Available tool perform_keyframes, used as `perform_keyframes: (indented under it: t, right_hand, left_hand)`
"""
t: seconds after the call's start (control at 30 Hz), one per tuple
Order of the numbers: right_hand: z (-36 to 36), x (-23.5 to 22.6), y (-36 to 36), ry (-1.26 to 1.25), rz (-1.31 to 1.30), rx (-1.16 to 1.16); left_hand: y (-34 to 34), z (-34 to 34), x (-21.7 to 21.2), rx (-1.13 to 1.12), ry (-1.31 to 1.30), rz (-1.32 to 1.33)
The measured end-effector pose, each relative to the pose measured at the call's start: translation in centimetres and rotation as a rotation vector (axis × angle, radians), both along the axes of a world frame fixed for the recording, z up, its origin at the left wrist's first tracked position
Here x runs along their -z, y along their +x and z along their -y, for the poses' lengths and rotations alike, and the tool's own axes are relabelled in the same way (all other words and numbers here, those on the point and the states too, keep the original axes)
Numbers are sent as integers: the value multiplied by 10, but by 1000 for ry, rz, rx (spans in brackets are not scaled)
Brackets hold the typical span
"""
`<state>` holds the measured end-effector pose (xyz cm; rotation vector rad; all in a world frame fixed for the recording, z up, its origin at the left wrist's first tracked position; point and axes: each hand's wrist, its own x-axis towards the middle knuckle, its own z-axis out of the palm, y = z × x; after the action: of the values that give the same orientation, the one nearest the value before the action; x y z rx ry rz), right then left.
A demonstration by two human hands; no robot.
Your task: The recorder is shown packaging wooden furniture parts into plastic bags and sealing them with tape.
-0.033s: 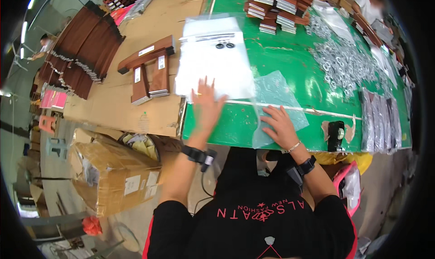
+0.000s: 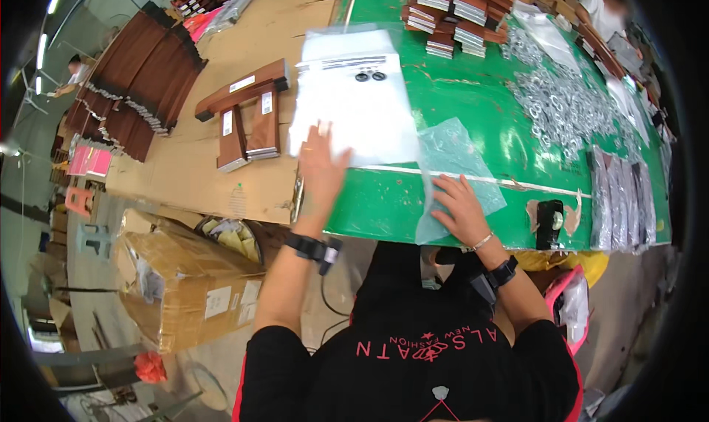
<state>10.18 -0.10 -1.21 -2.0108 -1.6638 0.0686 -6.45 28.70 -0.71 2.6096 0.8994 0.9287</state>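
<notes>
Clear plastic bag under flat right hand, left hand open-gripped on white bag stack

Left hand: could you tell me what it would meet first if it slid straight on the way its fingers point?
The left hand already lies flat on the white bag stack. Straight ahead it would probably first reach the two small black rings on that stack, though depth is unclear.

A green table carries clear plastic bags, stacked brown boxes, loose metal rings and a tape roll.
</notes>
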Motion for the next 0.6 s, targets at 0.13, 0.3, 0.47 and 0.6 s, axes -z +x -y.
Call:
perform_keyframes:
  t: [0.13,0.3,0.47,0.6]
  right_hand:
    - [-9,-15,-1,-84,24,-54]
    - [-17,-43,-7,-110,119,-12]
    - [-23,-55,3,-177,175,-134]
    - [-33,-53,7,-115,153,-244]
  left_hand:
    - [-45,-142,-26,-214,-85,166]
    - [-57,-243,-46,-418,-1105,641]
    - [-35,-277,-45,-527,-1274,892]
    - [-36,-288,-34,-629,-1268,848]
